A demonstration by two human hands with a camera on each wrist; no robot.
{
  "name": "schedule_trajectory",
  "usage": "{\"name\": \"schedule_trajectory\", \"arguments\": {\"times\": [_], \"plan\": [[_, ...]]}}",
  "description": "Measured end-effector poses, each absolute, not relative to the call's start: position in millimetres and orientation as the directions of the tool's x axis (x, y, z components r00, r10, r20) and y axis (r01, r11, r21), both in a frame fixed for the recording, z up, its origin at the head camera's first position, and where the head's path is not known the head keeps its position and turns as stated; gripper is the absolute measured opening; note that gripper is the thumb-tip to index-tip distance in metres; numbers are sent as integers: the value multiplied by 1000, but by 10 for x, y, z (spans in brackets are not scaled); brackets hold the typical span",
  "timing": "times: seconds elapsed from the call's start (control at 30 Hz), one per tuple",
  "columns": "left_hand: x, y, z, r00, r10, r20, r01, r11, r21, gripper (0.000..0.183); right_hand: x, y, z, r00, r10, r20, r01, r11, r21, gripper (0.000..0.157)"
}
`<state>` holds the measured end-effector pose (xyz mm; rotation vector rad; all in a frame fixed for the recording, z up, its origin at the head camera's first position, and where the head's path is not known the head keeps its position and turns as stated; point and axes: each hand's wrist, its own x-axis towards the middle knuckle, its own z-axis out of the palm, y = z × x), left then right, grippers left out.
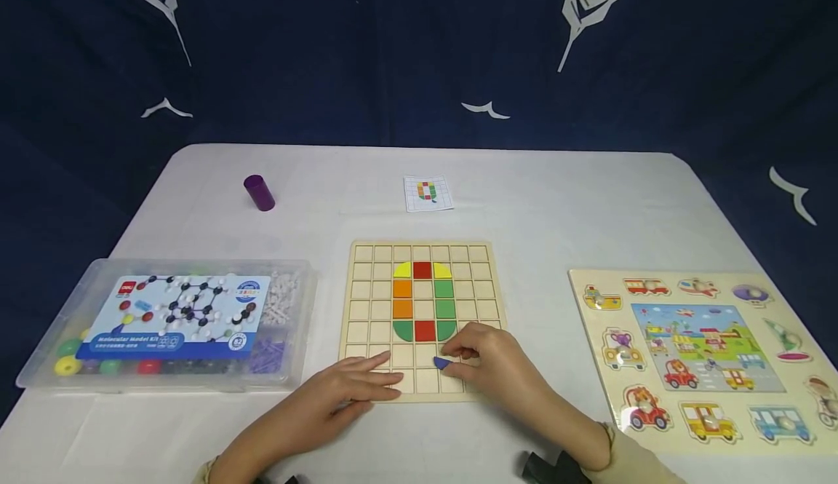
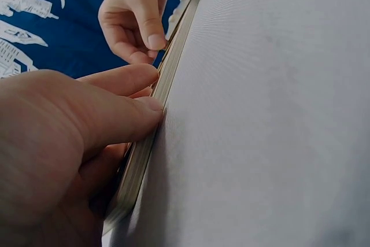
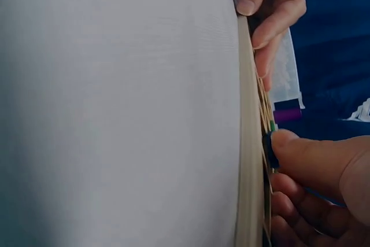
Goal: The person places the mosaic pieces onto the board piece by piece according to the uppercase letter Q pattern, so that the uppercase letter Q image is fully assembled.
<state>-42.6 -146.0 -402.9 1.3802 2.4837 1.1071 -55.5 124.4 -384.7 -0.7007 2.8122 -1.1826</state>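
A wooden grid board (image 1: pixel 483 291) lies mid-table. On it, red, orange, green and yellow tiles form a closed ring, with yellow and green rounded pieces at the corners and a red tile (image 1: pixel 425 331) at the bottom. My right hand (image 1: pixel 504 371) pinches a small blue rounded piece (image 1: pixel 441 362) between thumb and index finger, just below the ring's lower right corner; the right wrist view also shows this blue piece (image 3: pixel 270 150) at the thumb tip. My left hand (image 1: pixel 330 400) rests on the board's lower left part, fingers extended, its thumb (image 2: pixel 130 121) against the front edge.
A small pattern card (image 1: pixel 428 194) lies beyond the board, with a purple cylinder (image 1: pixel 260 193) to its left. At left is a clear molecular model kit box (image 1: pixel 297 324). A wooden vehicle picture puzzle (image 1: pixel 609 389) lies at right. Black items (image 1: pixel 556 469) show by the right wrist.
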Motion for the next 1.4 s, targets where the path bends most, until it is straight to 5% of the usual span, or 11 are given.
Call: {"name": "schedule_trajectory", "arguments": {"times": [0.47, 0.77, 1.4], "plan": [[-429, -1463, -4037, -583, 770, 260, 712, 330, 619, 41, -541, 1197, -3823, -908, -347, 235, -419, 730, -540, 18], [-423, -1461, -4021, -599, 767, 228, 685, 343, 643, 41, -559, 1172, -3846, -880, -425, 210, -457, 641, -616, 22], [-427, -1457, -4036, -591, 767, 251, 699, 330, 635, 41, -535, 1134, -3837, -912, -345, 224, -410, 717, -564, 18]]}}
